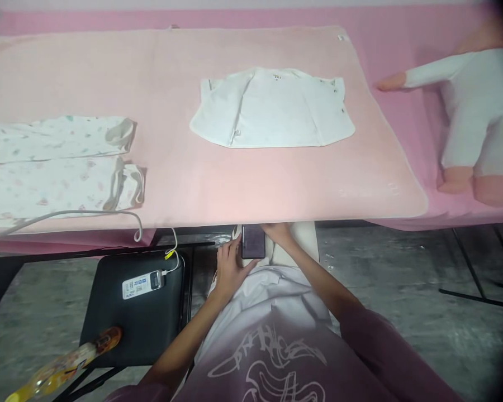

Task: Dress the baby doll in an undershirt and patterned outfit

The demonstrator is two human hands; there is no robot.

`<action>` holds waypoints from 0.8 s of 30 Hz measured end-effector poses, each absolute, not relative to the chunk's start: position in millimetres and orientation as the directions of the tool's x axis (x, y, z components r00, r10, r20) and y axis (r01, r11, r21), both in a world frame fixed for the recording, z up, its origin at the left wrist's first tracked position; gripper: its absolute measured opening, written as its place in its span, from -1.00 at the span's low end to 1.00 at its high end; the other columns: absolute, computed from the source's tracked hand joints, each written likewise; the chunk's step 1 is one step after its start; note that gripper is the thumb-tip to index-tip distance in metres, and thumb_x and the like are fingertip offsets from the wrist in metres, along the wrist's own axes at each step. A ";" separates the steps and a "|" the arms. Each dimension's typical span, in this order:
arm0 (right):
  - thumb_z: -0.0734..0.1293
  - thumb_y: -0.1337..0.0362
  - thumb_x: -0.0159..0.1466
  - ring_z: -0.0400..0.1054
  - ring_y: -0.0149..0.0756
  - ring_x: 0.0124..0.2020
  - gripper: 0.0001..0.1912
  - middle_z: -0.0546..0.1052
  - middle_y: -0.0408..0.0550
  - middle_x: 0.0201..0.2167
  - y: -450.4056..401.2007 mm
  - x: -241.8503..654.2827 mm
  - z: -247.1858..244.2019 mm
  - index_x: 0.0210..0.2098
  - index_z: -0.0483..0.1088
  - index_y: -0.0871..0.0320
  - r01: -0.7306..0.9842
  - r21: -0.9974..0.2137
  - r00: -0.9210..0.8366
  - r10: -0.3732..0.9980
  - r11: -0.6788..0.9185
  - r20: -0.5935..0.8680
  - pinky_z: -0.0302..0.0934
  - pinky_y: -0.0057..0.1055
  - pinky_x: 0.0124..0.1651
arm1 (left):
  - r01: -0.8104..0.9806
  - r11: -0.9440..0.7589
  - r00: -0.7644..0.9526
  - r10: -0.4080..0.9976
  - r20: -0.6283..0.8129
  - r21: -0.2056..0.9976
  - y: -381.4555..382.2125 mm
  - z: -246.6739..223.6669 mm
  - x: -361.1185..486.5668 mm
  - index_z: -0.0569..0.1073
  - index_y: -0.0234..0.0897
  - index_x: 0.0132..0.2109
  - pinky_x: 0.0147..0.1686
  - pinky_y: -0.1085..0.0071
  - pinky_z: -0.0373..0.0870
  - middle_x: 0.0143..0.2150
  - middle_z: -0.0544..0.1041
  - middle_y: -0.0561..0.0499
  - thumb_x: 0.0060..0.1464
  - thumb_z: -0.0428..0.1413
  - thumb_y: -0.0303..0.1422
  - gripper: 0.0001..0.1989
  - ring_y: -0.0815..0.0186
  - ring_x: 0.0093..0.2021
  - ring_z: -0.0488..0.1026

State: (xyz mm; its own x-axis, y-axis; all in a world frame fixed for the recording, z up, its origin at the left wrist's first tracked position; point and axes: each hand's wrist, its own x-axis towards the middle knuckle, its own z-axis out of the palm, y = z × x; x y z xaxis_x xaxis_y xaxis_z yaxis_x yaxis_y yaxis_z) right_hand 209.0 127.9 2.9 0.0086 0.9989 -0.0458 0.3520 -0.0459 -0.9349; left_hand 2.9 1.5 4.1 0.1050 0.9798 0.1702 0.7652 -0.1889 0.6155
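Observation:
A dark smartphone (254,242) lies over my lap, just below the table's front edge, with its top end cut off by that edge. My left hand (230,265) grips it, fingers along the left side and thumb across the lower corner. Close to the phone's upper right corner is my right hand (278,232); its fingertips are hidden by the table edge, so I cannot see whether they touch the phone. On the table ahead, a small white baby garment (280,114) is spread flat on a pale pink mat (255,184).
Folded patterned baby clothes (50,181) lie at left beside a grey cable (79,212). A white-clothed doll (473,106) rests at right. A black stool (138,329) holds a power bank (142,285); a drink bottle (62,365) is beside it.

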 end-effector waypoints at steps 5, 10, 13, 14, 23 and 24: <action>0.40 -0.11 0.43 0.57 0.14 0.29 -0.49 0.74 0.11 -0.03 105.7 218.9 10.3 0.13 0.64 0.13 0.314 -0.949 -0.054 0.999 0.016 -0.001 0.38 0.07 0.48 | 0.756 -0.192 0.093 0.978 0.186 0.626 3.6 3.9 5.9 0.26 -0.13 0.61 0.28 -0.03 0.45 0.28 0.52 -0.24 0.31 0.36 0.12 -0.07 -0.10 0.26 0.46; 0.43 -0.13 0.42 0.53 0.19 0.33 -0.45 0.69 0.18 0.08 97.3 222.3 12.2 0.21 0.60 0.12 0.357 -0.932 -0.077 0.996 0.061 0.036 0.29 0.15 0.53 | 0.765 -0.187 0.098 0.980 0.175 0.617 5.4 4.4 7.0 0.26 -0.12 0.62 0.28 -0.05 0.44 0.29 0.51 -0.24 0.31 0.35 0.14 -0.07 -0.10 0.26 0.46; 0.44 -0.14 0.41 0.55 0.19 0.29 -0.43 0.69 0.18 0.07 96.6 220.1 10.6 0.22 0.58 0.12 0.379 -0.924 -0.073 0.997 0.046 0.019 0.34 0.13 0.49 | 0.762 -0.181 0.100 0.982 0.163 0.621 5.4 6.0 6.9 0.25 -0.11 0.62 0.30 -0.06 0.43 0.30 0.50 -0.24 0.32 0.33 0.16 -0.07 -0.10 0.28 0.46; 0.45 -0.16 0.40 0.56 0.19 0.27 -0.41 0.69 0.17 0.07 96.8 219.2 9.6 0.22 0.58 0.12 0.388 -0.921 -0.067 0.998 0.040 0.015 0.35 0.13 0.48 | 0.762 -0.178 0.101 0.983 0.156 0.623 5.3 6.5 6.9 0.25 -0.12 0.62 0.30 -0.06 0.43 0.30 0.50 -0.24 0.32 0.33 0.16 -0.07 -0.10 0.28 0.46; 0.52 -0.07 0.30 0.54 0.23 0.27 -0.44 0.67 0.19 0.11 98.3 217.8 -8.7 0.16 0.56 0.12 0.477 -0.879 -0.062 0.998 0.033 0.003 0.31 0.21 0.49 | 0.772 -0.187 0.112 0.981 0.159 0.608 5.2 5.3 7.9 0.22 -0.15 0.63 0.31 -0.05 0.41 0.33 0.48 -0.28 0.33 0.31 0.18 -0.05 -0.11 0.30 0.44; 0.53 -0.06 0.29 0.53 0.23 0.28 -0.44 0.67 0.18 0.11 98.2 218.1 -10.2 0.16 0.56 0.12 0.481 -0.876 -0.057 0.998 0.031 0.004 0.30 0.20 0.50 | 0.771 -0.191 0.115 0.980 0.161 0.608 5.4 5.0 8.0 0.21 -0.15 0.63 0.31 -0.06 0.40 0.33 0.48 -0.28 0.33 0.30 0.18 -0.05 -0.11 0.30 0.44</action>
